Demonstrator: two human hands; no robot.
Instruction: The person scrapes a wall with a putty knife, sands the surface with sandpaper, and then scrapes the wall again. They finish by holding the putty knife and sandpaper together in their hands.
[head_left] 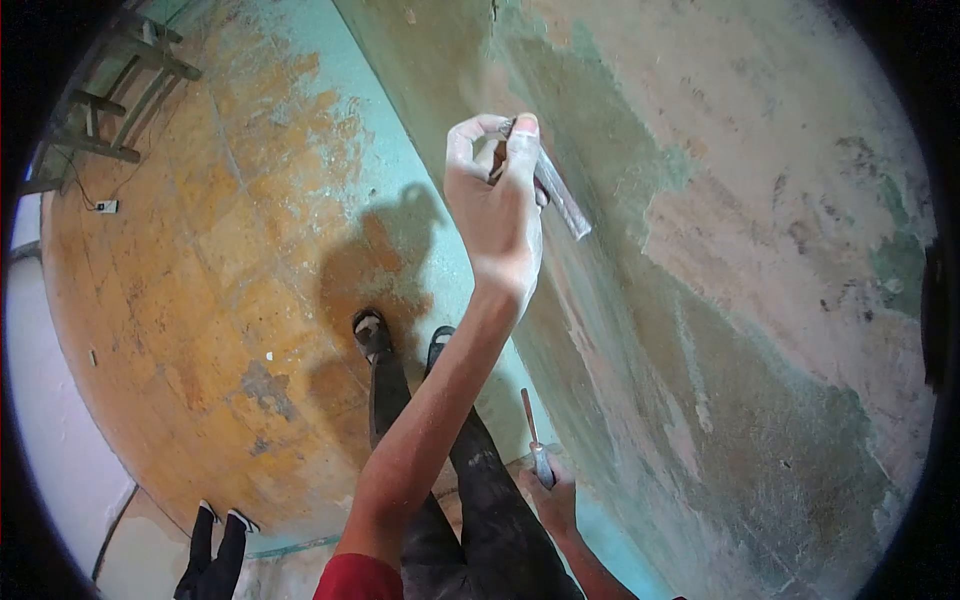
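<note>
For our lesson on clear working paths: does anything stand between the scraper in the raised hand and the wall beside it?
Nothing visible does. The left hand holds the scraper right at the wall, with no object between. The right hand grips a second tool lower down, clear of it.

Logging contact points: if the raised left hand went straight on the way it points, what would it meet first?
The left hand, gripping a metal scraper, points at the patchy wall. The wall comes first, probably through the scraper's tip, which looks at or near the surface, though depth is unclear.
</note>
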